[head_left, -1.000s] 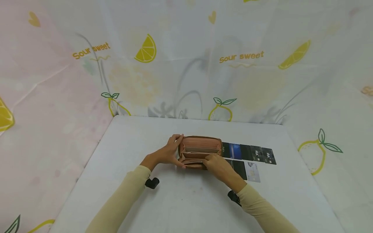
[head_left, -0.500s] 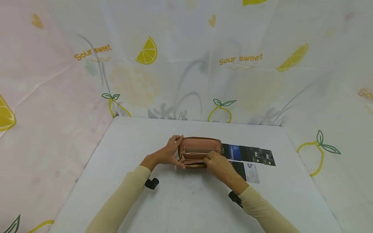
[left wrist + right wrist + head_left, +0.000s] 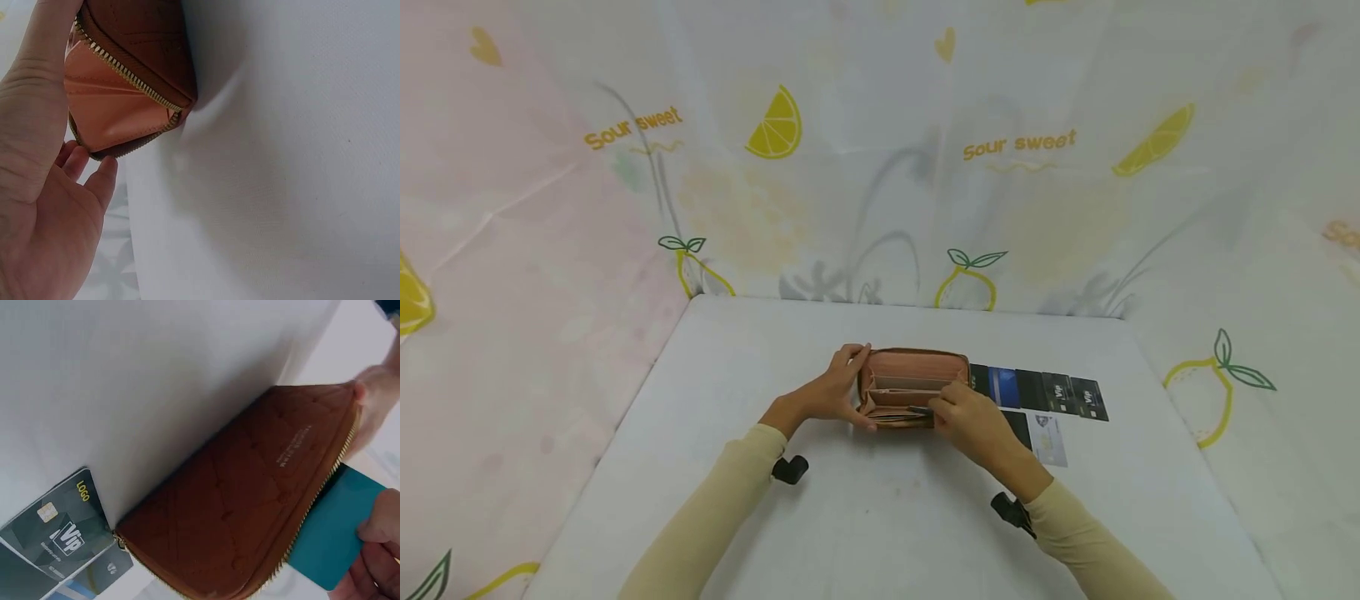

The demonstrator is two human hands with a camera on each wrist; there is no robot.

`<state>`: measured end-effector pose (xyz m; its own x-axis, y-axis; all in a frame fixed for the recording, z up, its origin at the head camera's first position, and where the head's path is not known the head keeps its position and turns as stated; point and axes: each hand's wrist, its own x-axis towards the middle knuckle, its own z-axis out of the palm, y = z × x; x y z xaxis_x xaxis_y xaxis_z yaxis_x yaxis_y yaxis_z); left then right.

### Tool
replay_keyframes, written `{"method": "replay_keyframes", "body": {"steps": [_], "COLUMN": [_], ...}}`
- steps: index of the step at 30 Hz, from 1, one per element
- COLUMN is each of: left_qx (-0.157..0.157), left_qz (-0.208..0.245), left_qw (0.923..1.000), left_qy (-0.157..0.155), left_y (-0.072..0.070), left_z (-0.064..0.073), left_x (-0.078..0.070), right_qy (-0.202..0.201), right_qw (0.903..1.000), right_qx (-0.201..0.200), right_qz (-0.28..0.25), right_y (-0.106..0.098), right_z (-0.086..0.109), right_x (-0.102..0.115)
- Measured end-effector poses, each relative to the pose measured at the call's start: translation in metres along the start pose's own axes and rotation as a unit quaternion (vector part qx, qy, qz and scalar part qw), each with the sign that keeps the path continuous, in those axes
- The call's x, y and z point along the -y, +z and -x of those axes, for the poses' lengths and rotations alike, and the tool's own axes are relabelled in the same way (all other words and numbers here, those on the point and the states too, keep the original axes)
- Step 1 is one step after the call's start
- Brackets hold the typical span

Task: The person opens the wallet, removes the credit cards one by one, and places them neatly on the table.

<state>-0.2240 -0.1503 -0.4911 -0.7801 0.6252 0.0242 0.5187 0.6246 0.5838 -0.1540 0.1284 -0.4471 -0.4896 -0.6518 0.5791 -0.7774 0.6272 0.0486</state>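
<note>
A brown zip wallet [image 3: 917,364] stands unzipped on the white table, its pleated compartments facing up. My left hand [image 3: 831,392] holds its left end, with the thumb at the near edge and fingers at the far edge. In the left wrist view, fingertips [image 3: 105,178] touch the brass-zippered rim. My right hand [image 3: 973,421] is at the wallet's near right side. Between thumb and fingers it pinches a teal card [image 3: 337,525], which sticks partly out of the wallet's opening. The card's other end is hidden inside the wallet.
Right of the wallet lies a row of dark cards, among them a blue card [image 3: 1004,387] and a black VIP card [image 3: 1088,398]. A nearer row holds a dark card and a silver card [image 3: 1048,439]. A printed curtain [image 3: 865,183] surrounds the table [image 3: 880,525].
My right hand has shifted slightly right, and a card's dark edge now shows at its fingertips above the wallet's near compartment. The left hand keeps its hold on the wallet.
</note>
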Motion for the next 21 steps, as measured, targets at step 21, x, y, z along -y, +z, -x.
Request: {"method": "replay_keyframes", "body": {"steps": [21], "left_qx": [-0.007], "left_qz": [0.002], "left_qw": [0.9998], "left_qy": [0.016], "left_y": [-0.001], "left_z": [0.002], "left_x": [0.006], "right_qy": [0.437], "right_qw": [0.8901], "right_qx": [-0.006], "right_qz": [-0.129], "right_y": [-0.069], "right_z": [0.089], "right_x": [-0.072]}}
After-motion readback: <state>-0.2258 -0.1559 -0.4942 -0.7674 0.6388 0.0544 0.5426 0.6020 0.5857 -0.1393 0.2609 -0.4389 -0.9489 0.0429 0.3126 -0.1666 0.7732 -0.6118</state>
